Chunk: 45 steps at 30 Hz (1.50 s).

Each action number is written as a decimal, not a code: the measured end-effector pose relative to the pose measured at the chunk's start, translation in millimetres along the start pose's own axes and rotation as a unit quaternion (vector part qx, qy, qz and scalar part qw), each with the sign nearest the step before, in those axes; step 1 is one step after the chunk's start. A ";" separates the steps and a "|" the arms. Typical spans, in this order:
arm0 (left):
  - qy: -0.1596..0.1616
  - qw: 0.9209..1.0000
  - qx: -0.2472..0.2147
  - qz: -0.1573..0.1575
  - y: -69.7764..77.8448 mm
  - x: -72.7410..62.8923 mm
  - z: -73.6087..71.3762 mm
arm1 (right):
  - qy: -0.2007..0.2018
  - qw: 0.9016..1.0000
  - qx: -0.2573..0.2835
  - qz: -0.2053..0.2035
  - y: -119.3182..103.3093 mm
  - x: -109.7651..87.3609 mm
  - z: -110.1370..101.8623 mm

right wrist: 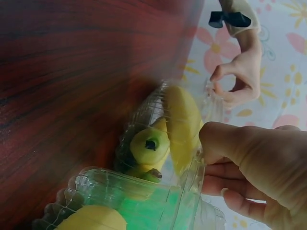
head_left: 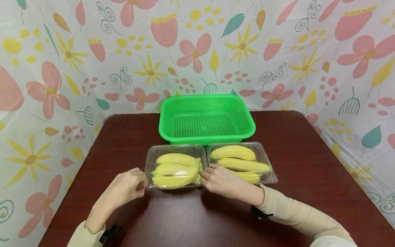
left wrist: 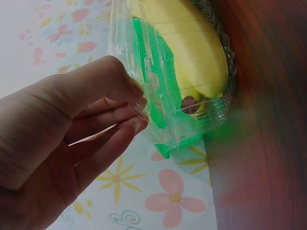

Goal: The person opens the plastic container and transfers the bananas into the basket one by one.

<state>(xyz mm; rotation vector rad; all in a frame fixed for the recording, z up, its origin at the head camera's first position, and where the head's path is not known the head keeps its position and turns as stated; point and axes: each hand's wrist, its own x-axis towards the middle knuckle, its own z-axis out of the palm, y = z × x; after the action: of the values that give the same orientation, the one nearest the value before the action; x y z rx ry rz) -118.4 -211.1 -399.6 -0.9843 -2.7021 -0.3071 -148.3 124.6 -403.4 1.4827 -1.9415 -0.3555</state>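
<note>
Plainly, both hands are busy with the left clear box (head_left: 179,148), which sits at the near side of the green basket (head_left: 203,140) and beside the right clear box (head_left: 261,152), their neighbouring edges meeting or nearly so. The left hand (head_left: 129,185) pinches its left edge, thumb against curled fingers. The right hand (head_left: 223,181) pinches the opposite edge, close to the seam between the boxes. Whether these grips take only the upper rim or both rims together, I cannot tell, nor whether the box bears fully on the counter (head_left: 185,219).

To handle it well, I would match the pressure on both sides, since the thin plastic probably bends and springs under an uneven pull. Fingertips seem best set right on the rim, away from the soft walls, so that the bananas (head_left: 176,169) inside are not squeezed. The right hand has little room; its knuckles could nudge the neighbouring box, so a slow, small movement looks wiser. Holding the box level should stop the fruit from rolling towards one end.
</note>
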 end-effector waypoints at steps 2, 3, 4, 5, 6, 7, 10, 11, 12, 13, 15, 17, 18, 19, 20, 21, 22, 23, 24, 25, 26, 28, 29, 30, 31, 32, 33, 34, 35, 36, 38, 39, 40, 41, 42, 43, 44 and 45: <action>0.007 1.000 0.005 0.002 0.3 0.0 0.7 | 0.005 1.000 0.004 0.004 0.0 -0.5 0.8; 0.011 1.000 0.008 0.001 0.5 -0.1 1.0 | 0.007 1.000 0.006 0.005 -0.2 -0.8 1.2; 0.014 1.000 0.010 0.001 0.6 -0.2 1.4 | 0.009 1.000 0.007 0.007 -0.3 -0.8 1.4; 0.018 1.000 0.012 0.002 0.8 -0.5 1.6 | 0.012 1.000 0.007 0.008 -0.4 -1.0 1.5; 0.022 1.000 0.014 0.002 0.9 -0.6 1.8 | 0.013 1.000 0.007 0.010 -0.3 -1.0 1.4; 0.025 1.000 0.014 0.002 1.0 -0.7 1.9 | 0.015 1.000 0.007 0.012 -0.2 -1.0 1.2; 0.033 0.999 0.014 0.006 0.9 -0.7 2.9 | 0.022 1.000 0.008 0.018 1.1 -0.4 -0.4; 0.034 0.999 0.012 0.008 0.7 -0.6 3.1 | 0.027 0.999 0.008 0.022 2.1 0.2 -1.8; 0.037 0.999 0.011 0.011 0.5 -0.5 3.3 | 0.030 0.999 0.009 0.026 3.4 0.6 -3.0; 0.039 0.999 0.008 0.013 0.4 -0.4 3.3 | 0.031 0.999 0.011 0.030 4.9 0.9 -4.1; 0.046 0.999 0.004 0.016 0.0 -0.1 4.2 | 0.030 0.999 0.020 0.038 8.0 0.8 -6.0; 0.050 0.999 -0.001 0.017 -0.3 -0.6 4.5 | 0.026 0.998 0.037 0.044 10.5 0.1 -6.7; 0.054 0.998 -0.001 0.018 -0.5 -0.6 4.6 | 0.022 0.998 0.046 0.046 11.2 -0.7 -6.5; 0.055 0.998 -0.002 0.016 -0.8 -0.6 4.9 | 0.018 0.997 0.055 0.046 11.5 -1.4 -6.3; 0.058 0.998 -0.001 0.017 -1.2 -0.6 5.1 | 0.015 0.997 0.064 0.047 11.5 -2.1 -5.8; 0.061 0.998 -0.002 0.017 -1.5 -0.8 4.8 | 0.011 0.996 0.071 0.048 11.3 -2.6 -5.8; 0.064 0.998 -0.003 0.018 -2.0 -1.1 4.7 | 0.008 0.996 0.076 0.049 11.0 -2.9 -5.6; 0.069 0.997 -0.005 0.018 -2.5 -1.4 4.6 | 0.004 0.995 0.081 0.050 10.6 -3.1 -5.9; 0.074 0.997 -0.007 0.018 -3.0 -1.8 4.4 | -0.001 0.995 0.086 0.051 10.1 -3.2 -6.1; 0.080 0.997 -0.009 0.018 -3.5 -2.4 4.3 | -0.007 0.995 0.089 0.052 9.7 -3.2 -6.3; 0.086 0.996 -0.011 0.019 -4.0 -3.0 4.1 | -0.012 0.994 0.093 0.053 9.4 -3.2 -6.8; 0.096 0.995 -0.016 0.021 -4.7 -3.9 3.6 | -0.020 0.993 0.101 0.056 8.9 -3.2 -8.0; 0.100 0.995 -0.018 0.023 -4.9 -4.2 3.3 | -0.023 0.992 0.107 0.058 8.7 -3.3 -8.9; 0.107 0.994 -0.019 0.026 -5.2 -4.3 3.1 | -0.022 0.992 0.111 0.061 8.7 -3.1 -9.8; 0.114 0.993 -0.020 0.030 -5.6 -4.1 2.6 | -0.020 0.991 0.114 0.064 9.0 -3.0 -10.5; 0.122 0.992 -0.019 0.035 -6.3 -3.8 1.9 | -0.015 0.991 0.116 0.067 9.7 -2.8 -11.1; 0.129 0.991 -0.020 0.039 -6.8 -3.4 0.8 | -0.011 0.990 0.119 0.071 10.5 -2.5 -12.2; 0.135 0.990 -0.021 0.045 -7.5 -3.0 -0.4 | -0.006 0.990 0.124 0.074 11.7 -2.0 -13.4; 0.142 0.988 -0.022 0.049 -8.2 -2.5 -1.8 | -0.001 0.989 0.127 0.078 13.1 -1.3 -15.2; 0.147 0.987 -0.024 0.054 -8.6 -2.0 -3.5 | 0.004 0.988 0.129 0.082 14.6 -0.9 -16.4; 0.153 0.986 -0.027 0.059 -9.1 -1.2 -7.6 | 0.008 0.987 0.134 0.088 17.7 0.0 -19.5; 0.155 0.986 -0.030 0.061 -8.8 -0.5 -9.6 | 0.009 0.986 0.136 0.092 19.0 0.3 -21.2; 0.157 0.985 -0.032 0.061 -8.5 0.0 -11.4 | 0.009 0.986 0.138 0.096 20.3 0.4 -22.4; 0.159 0.985 -0.033 0.060 -8.1 0.5 -13.0 | 0.010 0.985 0.139 0.100 21.3 0.3 -23.4; 0.162 0.984 -0.034 0.060 -7.8 1.1 -14.4 | 0.011 0.985 0.139 0.104 22.2 0.2 -24.2; 0.166 0.984 -0.035 0.061 -7.5 1.6 -15.7 | 0.012 0.984 0.142 0.108 22.9 0.2 -25.0; 0.169 0.983 -0.037 0.061 -7.6 1.9 -16.8 | 0.013 0.983 0.143 0.110 23.7 0.2 -25.6; 0.173 0.982 -0.039 0.062 -7.7 2.2 -17.8 | 0.014 0.983 0.145 0.113 24.3 0.1 -25.9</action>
<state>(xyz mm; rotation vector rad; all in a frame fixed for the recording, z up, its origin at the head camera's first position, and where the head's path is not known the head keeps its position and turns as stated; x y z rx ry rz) -122.2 -220.6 -383.0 -1.0096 -2.3218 -0.5103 -149.9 136.7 -370.0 1.4112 -2.1808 0.0524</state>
